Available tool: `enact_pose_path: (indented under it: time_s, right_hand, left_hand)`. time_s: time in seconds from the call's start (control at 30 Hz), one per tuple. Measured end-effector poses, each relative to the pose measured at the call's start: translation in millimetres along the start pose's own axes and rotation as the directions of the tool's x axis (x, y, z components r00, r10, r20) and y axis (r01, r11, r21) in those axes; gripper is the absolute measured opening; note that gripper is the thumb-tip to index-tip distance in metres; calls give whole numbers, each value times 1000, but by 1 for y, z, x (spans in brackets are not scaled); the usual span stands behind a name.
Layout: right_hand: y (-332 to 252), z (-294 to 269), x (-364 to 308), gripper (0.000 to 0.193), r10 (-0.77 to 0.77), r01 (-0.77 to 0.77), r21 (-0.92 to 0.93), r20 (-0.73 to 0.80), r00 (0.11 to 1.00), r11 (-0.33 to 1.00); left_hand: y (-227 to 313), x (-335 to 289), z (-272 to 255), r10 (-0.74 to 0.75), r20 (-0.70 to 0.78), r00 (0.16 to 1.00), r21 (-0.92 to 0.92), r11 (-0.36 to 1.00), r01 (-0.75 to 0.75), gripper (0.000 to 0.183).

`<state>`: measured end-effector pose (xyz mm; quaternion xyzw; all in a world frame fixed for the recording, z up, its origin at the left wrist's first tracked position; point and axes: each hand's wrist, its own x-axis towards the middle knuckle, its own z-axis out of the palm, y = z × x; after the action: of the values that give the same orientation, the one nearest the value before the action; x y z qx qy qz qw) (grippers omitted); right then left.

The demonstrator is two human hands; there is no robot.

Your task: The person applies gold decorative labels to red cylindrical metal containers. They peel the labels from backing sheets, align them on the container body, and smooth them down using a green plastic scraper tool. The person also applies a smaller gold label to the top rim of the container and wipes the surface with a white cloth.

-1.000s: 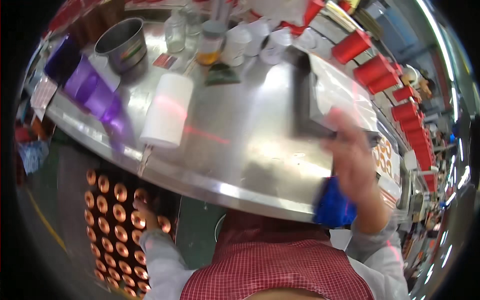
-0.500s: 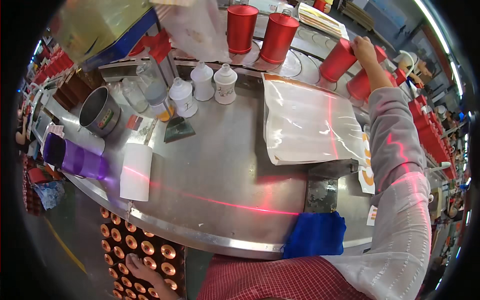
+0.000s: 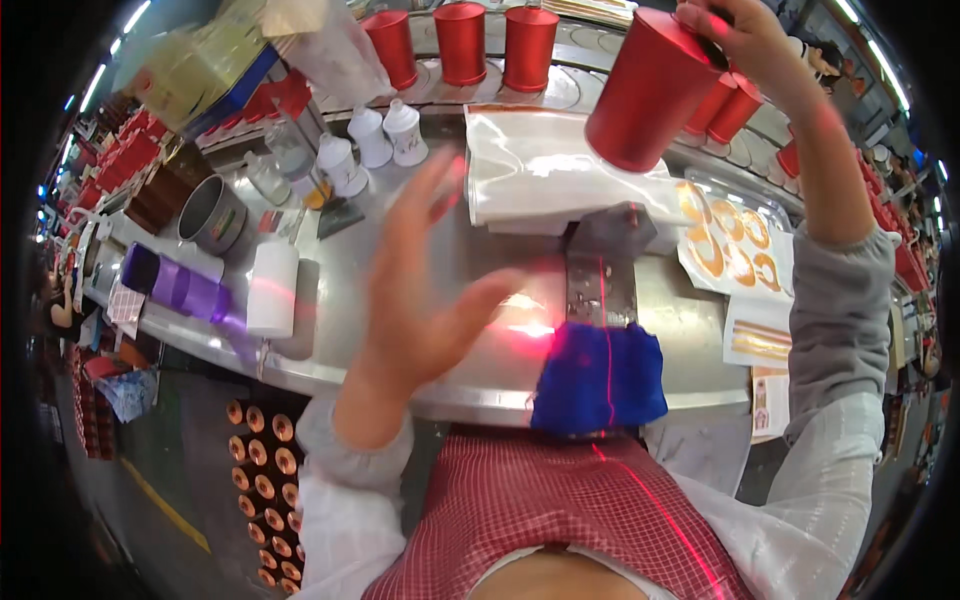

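My right hand (image 3: 748, 45) grips a red bottle (image 3: 645, 105) at its top end. The bottle hangs tilted above the far edge of the worktable, its neck hidden by my fingers. My left hand (image 3: 415, 290) is raised over the table with thumb and fingers apart, somewhat blurred and holding nothing. Beyond it lies a glossy white sheet (image 3: 525, 155), partly behind the held bottle. A dark metal stand (image 3: 612, 235) is below the bottle, and a blue cloth (image 3: 600, 380) drapes over the table's near edge.
Red bottles (image 3: 461, 45) stand on the conveyor behind. Left of me are white bottles (image 3: 340, 165), a metal pot (image 3: 213, 213), a white roll (image 3: 272, 290) and a purple bottle (image 3: 190, 290). Gold-patterned sheets (image 3: 728, 245) lie right. Copper-coloured round pieces (image 3: 265, 455) fill a rack at lower left.
My right hand has brought a red bottle from the conveyor toward me, lifted and tilted. My left hand has risen from beside the rack to above the table. The view has shifted right.
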<state>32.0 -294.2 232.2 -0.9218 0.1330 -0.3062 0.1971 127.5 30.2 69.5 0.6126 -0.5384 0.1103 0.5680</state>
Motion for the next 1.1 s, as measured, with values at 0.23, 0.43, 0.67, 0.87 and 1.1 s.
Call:
enact_pose_path:
  time_s: [0.23,0.43,0.67,0.87,1.1]
  right_hand:
    - [-31,26,-78,28,-5,-50,495,109,994,867]
    - [-26,106,-173,49,117,-298,559,337,934,774]
    - [-42,120,-187,55,84,-517,645,578,812,563]
    - [-38,134,-214,69,-135,-210,729,384,913,652]
    - [-41,145,-253,93,-192,46,479,261,946,877]
  left_hand:
    - [39,51,63,-276,353,894,-640,625,446,82]
    - [33,-1,51,-554,551,624,-770,-50,636,67]
    - [20,-21,50,-630,512,584,-797,-94,597,66]
    - [-1,-55,57,-523,232,820,-778,406,479,77]
    - [-3,-105,39,-383,308,871,-533,688,491,96]
